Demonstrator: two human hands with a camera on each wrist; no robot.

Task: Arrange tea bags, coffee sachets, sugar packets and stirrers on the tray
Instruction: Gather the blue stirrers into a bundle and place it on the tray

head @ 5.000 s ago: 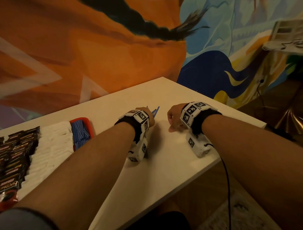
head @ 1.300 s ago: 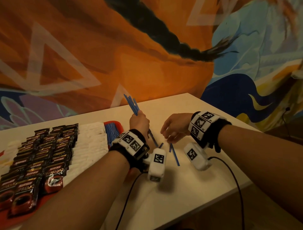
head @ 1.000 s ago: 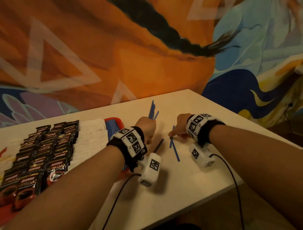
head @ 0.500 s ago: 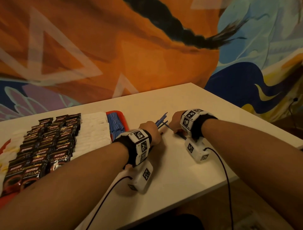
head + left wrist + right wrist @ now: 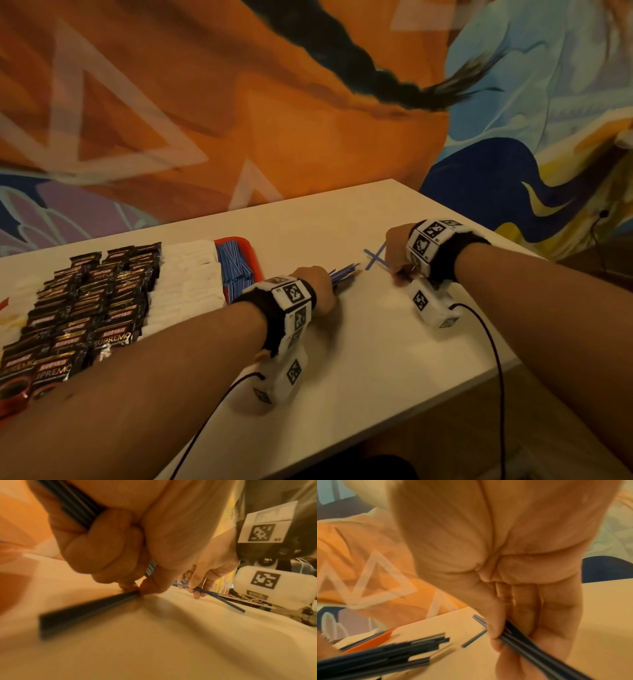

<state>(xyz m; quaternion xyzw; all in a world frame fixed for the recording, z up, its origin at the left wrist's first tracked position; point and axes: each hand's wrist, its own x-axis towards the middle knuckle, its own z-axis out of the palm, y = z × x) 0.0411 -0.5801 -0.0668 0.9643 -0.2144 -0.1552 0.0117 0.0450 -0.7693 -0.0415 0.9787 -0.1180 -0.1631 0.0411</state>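
Head view: left hand grips a bundle of blue stirrers low over the white table. Right hand pinches 2 crossed stirrers on it. Right of both, the red tray holds coffee sachets, sugar packets and more stirrers.

The left forearm covers the near right part of the tray, and the frame's left edge cuts off the coffee sachets. In the left wrist view the stirrer bundle in the left hand is smeared by blur, so its count cannot be told. The right hand hides the middle of its crossed stirrers; how many it pinches is unclear.
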